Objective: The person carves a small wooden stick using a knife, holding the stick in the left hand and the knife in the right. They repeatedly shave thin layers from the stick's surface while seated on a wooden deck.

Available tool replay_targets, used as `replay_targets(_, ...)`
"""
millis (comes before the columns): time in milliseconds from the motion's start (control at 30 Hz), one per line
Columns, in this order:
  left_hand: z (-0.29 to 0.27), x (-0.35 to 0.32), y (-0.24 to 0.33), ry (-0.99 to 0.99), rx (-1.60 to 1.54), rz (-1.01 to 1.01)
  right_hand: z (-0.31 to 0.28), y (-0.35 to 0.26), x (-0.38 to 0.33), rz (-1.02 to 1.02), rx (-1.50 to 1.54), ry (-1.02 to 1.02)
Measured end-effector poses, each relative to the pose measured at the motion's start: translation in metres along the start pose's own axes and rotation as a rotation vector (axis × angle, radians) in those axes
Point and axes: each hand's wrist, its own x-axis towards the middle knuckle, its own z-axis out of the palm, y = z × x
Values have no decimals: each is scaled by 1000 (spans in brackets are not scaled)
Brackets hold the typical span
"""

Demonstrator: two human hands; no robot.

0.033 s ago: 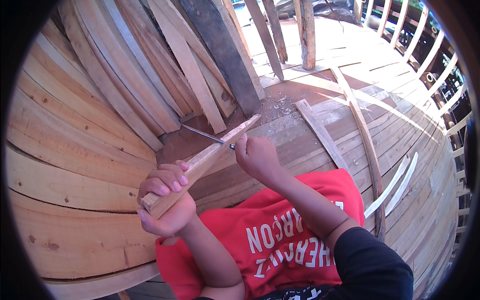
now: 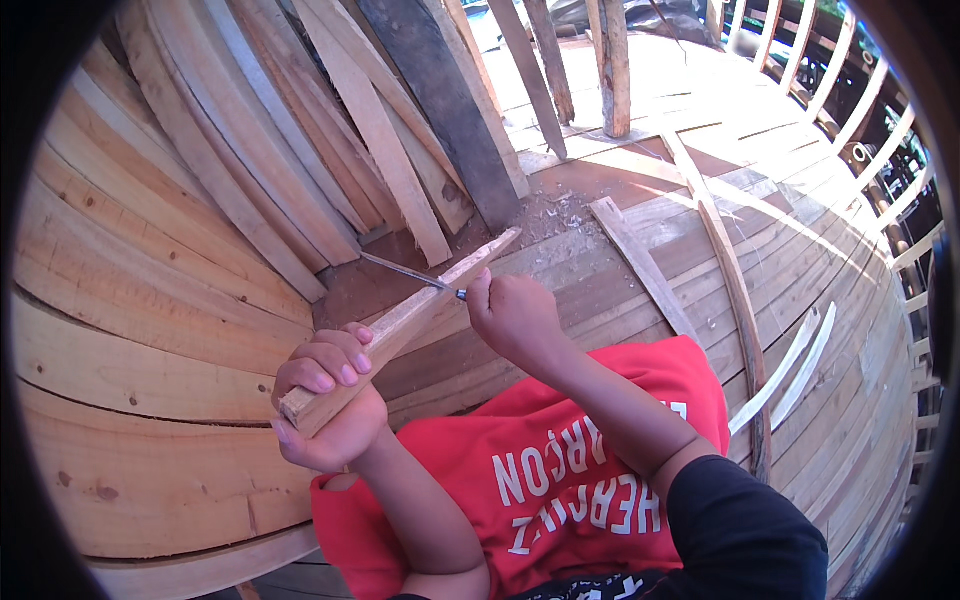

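My left hand (image 2: pixel 330 395) is wrapped round the near end of a squared wooden stick (image 2: pixel 390 340), which slants up and away to the right. In my closed right hand (image 2: pixel 515 315) is a knife (image 2: pixel 405 270) with a long, thin blade. That blade lies across the upper face of the stick, towards its far end, and its tip points left. The far end of the stick looks rough and pale where the wood is cut. My fist hides most of the knife's handle. Red cloth (image 2: pixel 600 450) with white lettering covers my lap below both arms.
A curved plank wall (image 2: pixel 150 420) rises on the left, with several boards (image 2: pixel 270 130) leaning beside a dark post (image 2: pixel 440 100). Wood shavings (image 2: pixel 560 215) lie on the plank floor. To the right are a short board (image 2: pixel 640 265), a long strip (image 2: pixel 725 270) and two pale curved pieces (image 2: pixel 800 370).
Both hands, the stick and the knife have shifted very slightly to the left. The grips are the same, and the blade still rests across the stick.
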Motion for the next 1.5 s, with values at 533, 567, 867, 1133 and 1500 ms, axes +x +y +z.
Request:
replay_targets(533,5,0,-2,168,-17,8,-5,-5,-5,-81,-19,57)
replay_targets(567,5,-1,-2,122,-7,-1,-10,-9,-11,-103,-21,54)
replay_targets(867,4,-1,0,43,9,-23,4,7,-2,-51,-23,111)
replay_targets(1133,12,1,0,64,24,-19,20,33,14,-153,-70,228)
replay_targets(1500,17,-2,-4,-43,24,70,-30,-14,-7,17,21,-101)
